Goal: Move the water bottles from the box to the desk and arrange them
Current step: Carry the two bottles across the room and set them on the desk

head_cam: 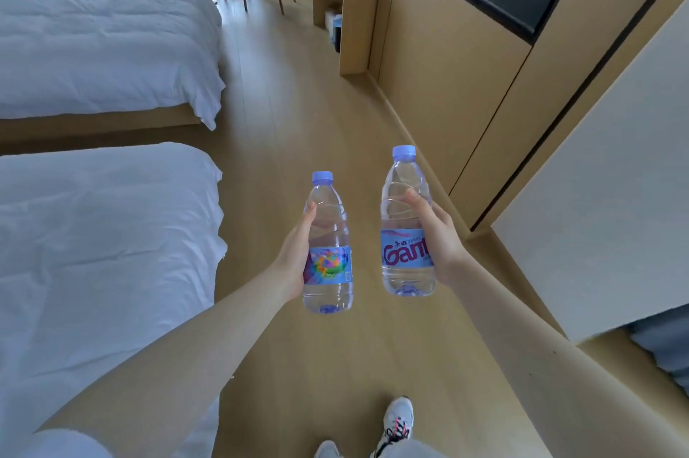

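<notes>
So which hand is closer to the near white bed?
Left. The left hand, holding one bottle, is nearer the near white bed; the right hand, holding the other bottle, is farther right, towards the wooden wall.

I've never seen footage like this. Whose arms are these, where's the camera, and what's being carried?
No robot here: a person wears a wide-angle camera on the head, looking forward and down, so you see their own arms. The left hand grips the left bottle, and the right hand grips the right bottle. Both are upright, capped and apart, above the wooden floor. The near bed and far bed, both white, lie to the left. The desk stands ahead on the right.
</notes>
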`<state>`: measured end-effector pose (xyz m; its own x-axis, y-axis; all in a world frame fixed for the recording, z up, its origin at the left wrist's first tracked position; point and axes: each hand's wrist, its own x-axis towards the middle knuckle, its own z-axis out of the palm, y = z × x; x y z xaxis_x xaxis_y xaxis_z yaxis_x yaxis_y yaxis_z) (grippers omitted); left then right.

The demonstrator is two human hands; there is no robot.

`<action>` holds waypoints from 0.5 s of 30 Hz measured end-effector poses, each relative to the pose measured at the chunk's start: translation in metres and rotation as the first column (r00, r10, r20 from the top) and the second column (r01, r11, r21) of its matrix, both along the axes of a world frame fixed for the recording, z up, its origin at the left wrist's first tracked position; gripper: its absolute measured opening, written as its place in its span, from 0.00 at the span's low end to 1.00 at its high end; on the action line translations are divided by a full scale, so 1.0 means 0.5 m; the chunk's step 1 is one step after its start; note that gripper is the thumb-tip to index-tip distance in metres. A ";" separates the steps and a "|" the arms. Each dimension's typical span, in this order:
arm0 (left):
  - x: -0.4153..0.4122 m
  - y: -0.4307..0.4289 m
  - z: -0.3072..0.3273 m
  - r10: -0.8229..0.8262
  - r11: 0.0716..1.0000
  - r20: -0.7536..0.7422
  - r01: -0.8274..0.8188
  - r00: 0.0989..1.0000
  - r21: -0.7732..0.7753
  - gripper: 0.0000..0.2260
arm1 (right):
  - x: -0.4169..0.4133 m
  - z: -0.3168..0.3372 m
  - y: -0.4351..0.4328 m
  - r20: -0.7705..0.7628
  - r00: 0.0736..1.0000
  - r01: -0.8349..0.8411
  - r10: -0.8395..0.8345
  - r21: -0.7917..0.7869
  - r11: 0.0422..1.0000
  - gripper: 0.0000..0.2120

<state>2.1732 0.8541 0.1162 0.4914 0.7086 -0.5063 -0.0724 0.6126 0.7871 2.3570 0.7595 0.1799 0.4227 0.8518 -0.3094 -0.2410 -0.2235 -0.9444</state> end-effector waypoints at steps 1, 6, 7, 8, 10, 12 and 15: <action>-0.001 0.015 -0.002 0.022 1.000 0.005 -0.022 1.000 -0.010 0.23 | 0.002 -0.002 0.021 -0.004 1.000 -0.017 0.017 -0.001 1.000 0.19; -0.002 0.092 -0.011 0.120 0.992 0.002 -0.120 0.993 -0.040 0.24 | 0.022 -0.024 0.122 -0.037 0.993 -0.110 0.110 0.008 0.994 0.18; 0.001 0.108 -0.012 0.141 0.989 -0.007 -0.141 0.990 -0.039 0.23 | 0.027 -0.029 0.144 -0.040 0.990 -0.134 0.134 0.010 0.991 0.19; 0.004 0.124 -0.012 0.160 0.986 -0.014 -0.161 0.987 -0.040 0.23 | 0.033 -0.032 0.166 -0.042 0.987 -0.155 0.155 0.014 0.988 0.20; 0.014 0.159 -0.011 0.190 0.981 -0.021 -0.191 0.982 -0.042 0.23 | 0.049 -0.035 0.213 -0.049 0.980 -0.191 0.192 0.031 0.981 0.22; 0.033 0.198 -0.006 0.213 0.976 -0.028 -0.215 0.977 -0.048 0.24 | 0.072 -0.034 0.263 -0.058 0.971 -0.231 0.234 0.058 0.971 0.23; 0.077 0.260 0.011 0.232 0.971 -0.035 -0.233 0.972 -0.044 0.26 | 0.121 -0.026 0.334 -0.067 0.958 -0.271 0.278 0.100 0.957 0.22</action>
<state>2.2115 0.9842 0.1216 0.3001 0.7764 -0.5542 -0.1945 0.6186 0.7613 2.4175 0.9266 0.1667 0.1458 0.9572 -0.2501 -0.2570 -0.2075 -0.9439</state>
